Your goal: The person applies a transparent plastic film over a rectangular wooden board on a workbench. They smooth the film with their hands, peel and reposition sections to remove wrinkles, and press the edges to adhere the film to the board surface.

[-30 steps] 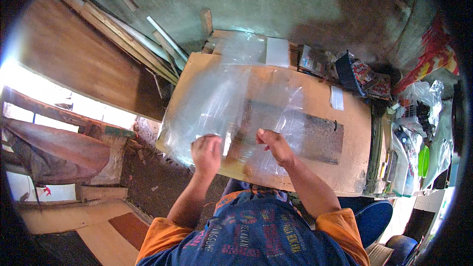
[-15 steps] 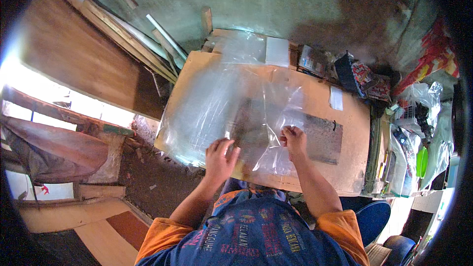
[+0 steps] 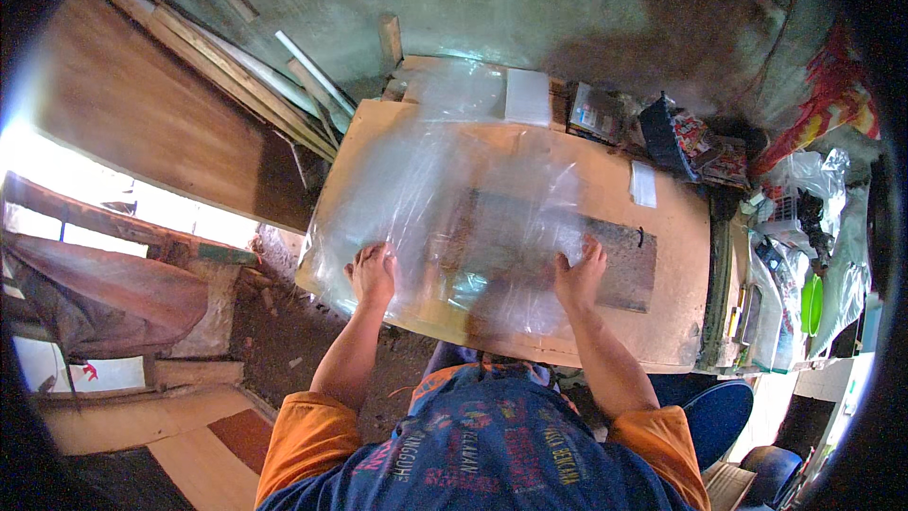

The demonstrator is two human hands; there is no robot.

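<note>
Clear plastic sheeting (image 3: 397, 166) lies in loose, shiny folds over a tan board on the work table. At the sheeting's left part, my left hand (image 3: 375, 274) has its fingers curled in and closed on the film. My right hand (image 3: 581, 279) grips the sheeting's right part between bent fingers and thumb. Between the hands, the film spreads across the board, with creases catching the light. Partly under its right side is a flat, dark grey rectangular plate (image 3: 624, 270) with a small black loop near its upper right corner.
The tan board (image 3: 676, 274) covers the tabletop. A white card (image 3: 643, 185) lies at its right, and a white pad (image 3: 528, 97) at the back. Packets (image 3: 700, 147) stand at the far right edge. Wooden strips (image 3: 218, 66) lean at the left. Plastic bags (image 3: 832, 246) hang at right.
My left hand has moved left and farther forward onto the film; my right hand has shifted slightly right. The plastic between them is spread wider, and its upright fold has flattened.
</note>
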